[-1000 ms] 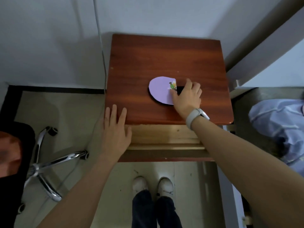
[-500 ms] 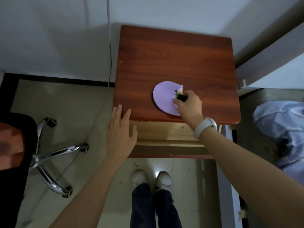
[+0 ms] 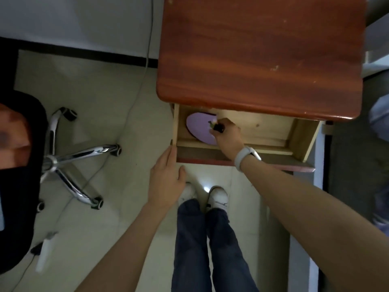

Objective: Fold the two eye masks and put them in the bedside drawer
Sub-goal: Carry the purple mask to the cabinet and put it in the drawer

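The folded purple eye mask (image 3: 199, 127) is inside the open wooden drawer (image 3: 273, 131), at its left end, partly under the red-brown bedside table top (image 3: 261, 60). My right hand (image 3: 227, 135) reaches into the drawer and pinches the mask's right edge together with a dark strap. Only one mask shows clearly; a dark layer beneath it is too hidden to identify. My left hand (image 3: 166, 182) rests against the drawer's front left corner, fingers flat on the side.
An office chair with a chrome star base (image 3: 77, 157) stands on the floor to the left. A thin cable (image 3: 147, 49) hangs down the wall beside the table. My feet (image 3: 206, 194) are just below the drawer front. Blue bedding (image 3: 381, 114) lies at right.
My right hand carried the purple mask off the table top and down into the drawer. The drawer stands further out, and my left hand shifted to its front left corner.
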A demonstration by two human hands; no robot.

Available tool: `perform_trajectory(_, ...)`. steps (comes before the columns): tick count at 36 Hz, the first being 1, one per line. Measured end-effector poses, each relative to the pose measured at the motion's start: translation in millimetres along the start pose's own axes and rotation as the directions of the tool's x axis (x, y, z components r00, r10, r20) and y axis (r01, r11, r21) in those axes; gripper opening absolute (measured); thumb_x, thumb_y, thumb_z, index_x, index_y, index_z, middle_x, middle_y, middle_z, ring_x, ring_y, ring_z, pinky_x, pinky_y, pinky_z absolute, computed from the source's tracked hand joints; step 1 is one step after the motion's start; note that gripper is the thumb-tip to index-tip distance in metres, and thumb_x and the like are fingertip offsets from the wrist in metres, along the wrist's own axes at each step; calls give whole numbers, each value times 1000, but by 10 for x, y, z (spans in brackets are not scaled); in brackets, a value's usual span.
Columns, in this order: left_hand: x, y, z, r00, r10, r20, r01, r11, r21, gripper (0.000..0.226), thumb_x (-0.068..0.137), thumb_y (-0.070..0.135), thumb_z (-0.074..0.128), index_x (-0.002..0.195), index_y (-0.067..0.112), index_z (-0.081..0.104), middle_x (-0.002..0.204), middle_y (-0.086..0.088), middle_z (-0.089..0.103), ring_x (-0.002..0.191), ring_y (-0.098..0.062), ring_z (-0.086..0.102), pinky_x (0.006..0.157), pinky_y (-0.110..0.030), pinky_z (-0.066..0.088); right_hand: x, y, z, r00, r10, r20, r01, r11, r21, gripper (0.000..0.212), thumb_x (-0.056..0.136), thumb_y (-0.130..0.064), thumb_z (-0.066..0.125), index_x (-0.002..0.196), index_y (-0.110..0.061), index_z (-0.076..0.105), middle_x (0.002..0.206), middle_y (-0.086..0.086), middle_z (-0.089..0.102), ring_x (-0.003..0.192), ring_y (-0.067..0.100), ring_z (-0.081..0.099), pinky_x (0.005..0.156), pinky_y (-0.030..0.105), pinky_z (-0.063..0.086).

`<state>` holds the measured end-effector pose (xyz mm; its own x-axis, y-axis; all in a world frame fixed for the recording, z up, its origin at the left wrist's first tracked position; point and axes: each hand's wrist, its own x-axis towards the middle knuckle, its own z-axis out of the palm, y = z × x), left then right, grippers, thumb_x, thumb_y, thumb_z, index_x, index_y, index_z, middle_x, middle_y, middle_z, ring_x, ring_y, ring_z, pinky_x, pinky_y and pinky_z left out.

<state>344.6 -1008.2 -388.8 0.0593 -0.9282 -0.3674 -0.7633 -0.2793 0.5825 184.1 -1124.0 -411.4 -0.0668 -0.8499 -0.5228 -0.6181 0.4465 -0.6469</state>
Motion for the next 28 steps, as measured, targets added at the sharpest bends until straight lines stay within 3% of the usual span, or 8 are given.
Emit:
perform_trajectory(8, -8, -26, 58, 1000, 17, -8, -17, 1000, 17, 60, 88, 14, 51, 141, 4, 24, 149, -17, 31, 134, -29, 33, 108, -33, 27, 182, -117, 187, 997, 32, -69, -40, 993, -107, 39, 85, -15, 56, 122, -9, 47, 118, 18, 61, 107, 36, 57, 86, 40, 49)
perform_trajectory(13, 15, 1, 53, 999, -8, 44, 5, 998, 66, 63, 89, 16, 49, 143, 4, 19, 152, -16, 25, 137, -30, 28, 110, -39, 29, 73, -122, 204, 996, 24, -83, -42, 974, -223, 46, 83, -17, 59, 123, -4, 39, 124, 22, 48, 104, 43, 54, 83, 45, 48)
perform_trajectory(16, 11, 19, 22, 997, -28, 75, 20, 994, 108, 64, 89, 17, 49, 143, 5, 18, 152, -15, 24, 138, -31, 25, 110, -44, 32, -26, -82, 139, 997, 23, -71, -37, 977, -211, 56, 81, -15, 60, 130, -11, 34, 130, 20, 40, 107, 42, 52, 84, 46, 49)
perform_trajectory(21, -50, 148, -83, 994, -49, 95, 36, 990, 137, 61, 88, 18, 49, 142, 8, 22, 152, -16, 22, 137, -31, 25, 108, -49, 33, -305, 51, -85, 997, -74, 23, 77, 954, -289, 60, 85, -10, 44, 140, -21, 24, 140, 14, 38, 121, 38, 39, 93, 45, 44)
perform_trajectory(26, -202, 450, -211, 997, -34, 68, 26, 992, 122, 56, 87, 16, 51, 138, 8, 31, 148, -20, 28, 134, -33, 31, 105, -49, 36, -832, 145, -408, 998, 47, -37, -48, 998, -42, 37, 89, -11, 44, 126, -13, 49, 122, 15, 59, 104, 31, 57, 76, 27, 41)
perform_trajectory(28, -277, 612, -246, 998, -26, 65, 20, 996, 86, 52, 87, 14, 51, 136, 6, 35, 144, -20, 35, 130, -33, 35, 104, -46, 36, -1076, 196, -585, 992, 115, -47, -110, 989, 103, 30, 91, -13, 45, 120, -13, 54, 109, 12, 65, 95, 26, 60, 72, 26, 43)
